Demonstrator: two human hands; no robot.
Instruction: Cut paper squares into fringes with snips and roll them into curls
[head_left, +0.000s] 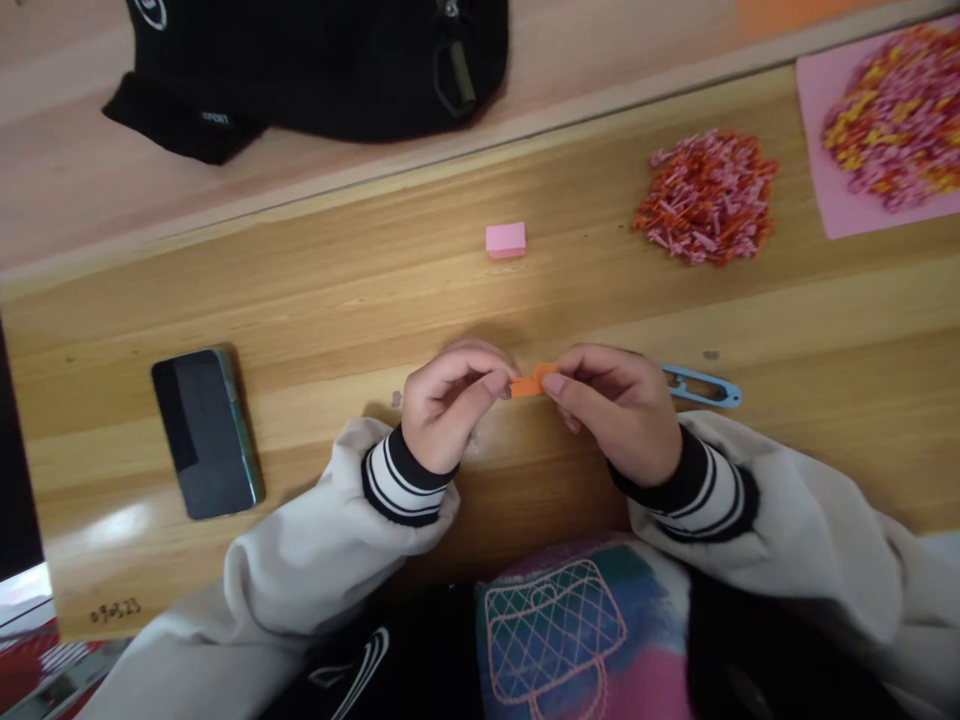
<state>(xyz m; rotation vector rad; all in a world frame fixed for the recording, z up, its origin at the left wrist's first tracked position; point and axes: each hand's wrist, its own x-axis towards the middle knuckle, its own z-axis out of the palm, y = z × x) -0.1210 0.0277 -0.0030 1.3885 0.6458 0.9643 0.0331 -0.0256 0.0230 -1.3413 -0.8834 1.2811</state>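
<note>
A small folded piece of orange paper (527, 386) is stretched between my two hands, a little above the table. My left hand (454, 398) pinches its left end between thumb and fingers. At the other end, the thumb and fingers of my right hand (624, 408) are closed on it. A light blue plastic-handled tool, perhaps a utility knife (705, 386), lies just right of my right hand and is partly hidden behind it. Beyond the hands, a small stack of pink paper slips (506, 240) rests on the wood.
A phone (205, 433) lies at the left of the wooden table (315, 290). At the back right sits a heap of pink and orange folded pieces (709, 197), beside a larger multicoloured heap (904, 125) on a pink sheet (817, 150). A black bag (337, 65) lies across the far side.
</note>
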